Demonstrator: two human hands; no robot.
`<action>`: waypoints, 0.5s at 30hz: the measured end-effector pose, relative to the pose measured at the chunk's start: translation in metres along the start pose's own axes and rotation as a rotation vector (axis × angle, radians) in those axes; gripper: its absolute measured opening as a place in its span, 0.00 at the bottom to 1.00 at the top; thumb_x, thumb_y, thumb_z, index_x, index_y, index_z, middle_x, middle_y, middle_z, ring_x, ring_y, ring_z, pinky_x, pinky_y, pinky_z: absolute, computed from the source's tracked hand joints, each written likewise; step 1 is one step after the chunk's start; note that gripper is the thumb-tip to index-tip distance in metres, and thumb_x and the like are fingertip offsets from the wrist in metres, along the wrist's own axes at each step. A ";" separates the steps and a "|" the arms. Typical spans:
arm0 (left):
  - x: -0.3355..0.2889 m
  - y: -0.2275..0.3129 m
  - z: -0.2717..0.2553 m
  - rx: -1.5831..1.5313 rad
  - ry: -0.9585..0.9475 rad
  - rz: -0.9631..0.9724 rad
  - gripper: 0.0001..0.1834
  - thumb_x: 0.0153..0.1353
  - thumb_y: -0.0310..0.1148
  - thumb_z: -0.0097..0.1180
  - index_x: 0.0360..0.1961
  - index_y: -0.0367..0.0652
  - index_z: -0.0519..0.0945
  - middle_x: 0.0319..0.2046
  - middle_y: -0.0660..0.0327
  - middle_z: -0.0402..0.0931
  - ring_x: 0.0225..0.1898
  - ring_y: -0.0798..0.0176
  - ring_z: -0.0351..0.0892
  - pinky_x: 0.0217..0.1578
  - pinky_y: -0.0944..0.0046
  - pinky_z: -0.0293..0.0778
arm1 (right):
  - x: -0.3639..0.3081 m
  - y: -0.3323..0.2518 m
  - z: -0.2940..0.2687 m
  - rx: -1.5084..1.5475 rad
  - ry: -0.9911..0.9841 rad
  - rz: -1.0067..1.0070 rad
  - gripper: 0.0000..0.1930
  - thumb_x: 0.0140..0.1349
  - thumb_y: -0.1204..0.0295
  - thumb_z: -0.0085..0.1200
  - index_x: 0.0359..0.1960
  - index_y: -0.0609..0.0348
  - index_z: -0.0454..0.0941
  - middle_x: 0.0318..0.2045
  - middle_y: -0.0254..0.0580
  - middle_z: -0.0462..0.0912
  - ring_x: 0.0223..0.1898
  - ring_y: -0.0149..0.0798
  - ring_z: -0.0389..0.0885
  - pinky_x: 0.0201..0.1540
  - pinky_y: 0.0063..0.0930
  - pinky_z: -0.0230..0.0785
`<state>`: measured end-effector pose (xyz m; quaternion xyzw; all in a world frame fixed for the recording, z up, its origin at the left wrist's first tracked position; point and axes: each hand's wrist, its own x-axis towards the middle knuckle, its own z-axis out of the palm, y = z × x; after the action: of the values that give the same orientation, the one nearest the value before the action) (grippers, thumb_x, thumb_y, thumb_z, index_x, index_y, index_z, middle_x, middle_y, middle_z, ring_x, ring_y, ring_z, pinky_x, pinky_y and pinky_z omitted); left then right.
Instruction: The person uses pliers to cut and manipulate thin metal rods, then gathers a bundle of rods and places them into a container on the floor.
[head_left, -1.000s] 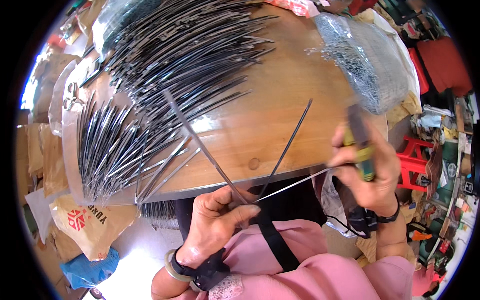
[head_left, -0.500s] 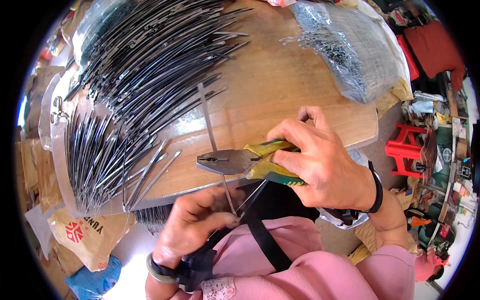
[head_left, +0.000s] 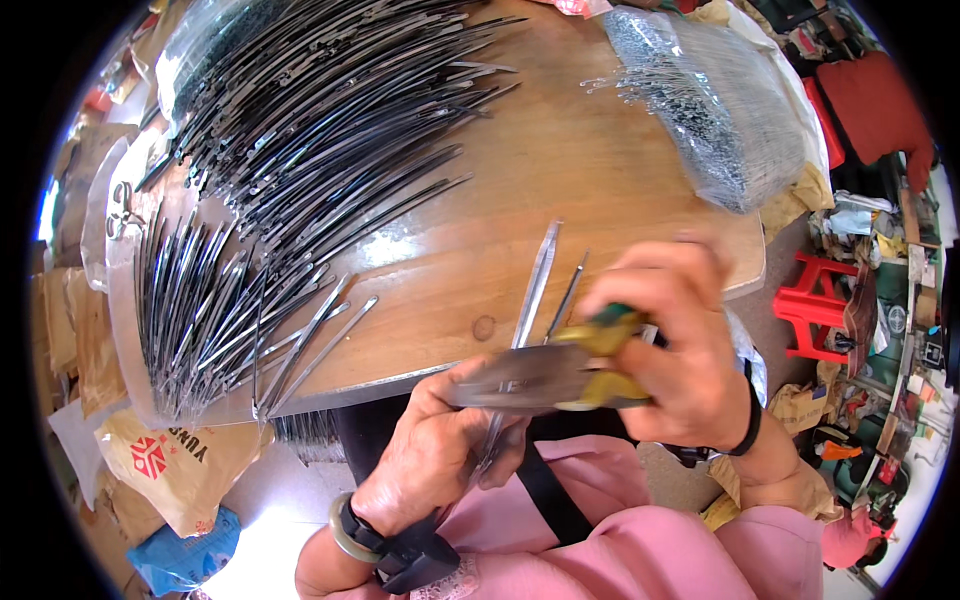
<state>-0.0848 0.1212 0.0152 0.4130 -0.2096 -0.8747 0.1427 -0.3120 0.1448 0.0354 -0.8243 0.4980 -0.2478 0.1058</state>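
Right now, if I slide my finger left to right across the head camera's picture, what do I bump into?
Going by their middles: scissors, blue bag, left hand, pliers, right hand, red stool.

1 fisheye view, head-worn, facing down; close above tabletop (head_left: pixel 590 175)

Your grey-headed pliers (head_left: pixel 540 380) show yellow-and-green handles (head_left: pixel 603 391); your metal strip (head_left: pixel 537 285) gleams silver. You wear plain pink clothing (head_left: pixel 640 540), pale lace trim (head_left: pixel 455 580), a black wristband (head_left: pixel 750 415) and a cream bangle (head_left: pixel 350 535). Black-and-silver lengths (head_left: pixel 330 120) streak the brown, grained tabletop (head_left: pixel 560 150); a tan bag (head_left: pixel 130 485) bears a red emblem (head_left: pixel 148 458), a stool (head_left: pixel 815 308) bright red.
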 end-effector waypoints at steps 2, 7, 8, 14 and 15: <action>-0.007 -0.011 -0.010 -0.126 -0.001 0.094 0.08 0.69 0.29 0.52 0.41 0.34 0.76 0.23 0.62 0.72 0.16 0.71 0.65 0.16 0.71 0.57 | -0.008 -0.001 -0.005 0.039 0.002 0.071 0.13 0.38 0.75 0.65 0.27 0.64 0.78 0.42 0.45 0.76 0.44 0.48 0.75 0.50 0.49 0.61; -0.011 -0.018 -0.005 -0.021 0.100 0.352 0.05 0.68 0.24 0.53 0.41 0.33 0.76 0.21 0.65 0.72 0.17 0.76 0.64 0.19 0.74 0.59 | -0.031 -0.009 -0.001 0.361 -0.101 0.218 0.18 0.40 0.73 0.69 0.35 0.67 0.82 0.44 0.48 0.77 0.42 0.50 0.77 0.47 0.42 0.66; -0.013 -0.018 -0.004 0.021 0.108 0.396 0.04 0.68 0.23 0.53 0.41 0.33 0.76 0.21 0.65 0.72 0.18 0.76 0.64 0.19 0.74 0.60 | -0.032 -0.012 0.000 0.424 -0.125 0.236 0.19 0.41 0.72 0.70 0.36 0.68 0.82 0.45 0.49 0.77 0.42 0.50 0.77 0.47 0.42 0.67; -0.014 -0.019 -0.002 0.247 0.191 0.537 0.04 0.66 0.19 0.53 0.41 0.32 0.77 0.23 0.66 0.73 0.20 0.79 0.66 0.20 0.76 0.63 | -0.032 -0.014 0.007 0.402 -0.312 0.170 0.18 0.46 0.71 0.69 0.37 0.68 0.80 0.48 0.52 0.75 0.41 0.51 0.78 0.43 0.38 0.74; -0.012 -0.021 -0.003 0.338 0.226 0.563 0.04 0.66 0.19 0.53 0.41 0.33 0.77 0.22 0.67 0.72 0.20 0.79 0.64 0.20 0.76 0.61 | -0.033 -0.015 0.008 0.385 -0.344 0.163 0.18 0.46 0.71 0.69 0.36 0.69 0.79 0.46 0.53 0.75 0.40 0.51 0.79 0.41 0.38 0.74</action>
<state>-0.0768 0.1435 0.0109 0.4512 -0.4399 -0.7026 0.3305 -0.3095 0.1803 0.0248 -0.7762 0.4810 -0.1850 0.3632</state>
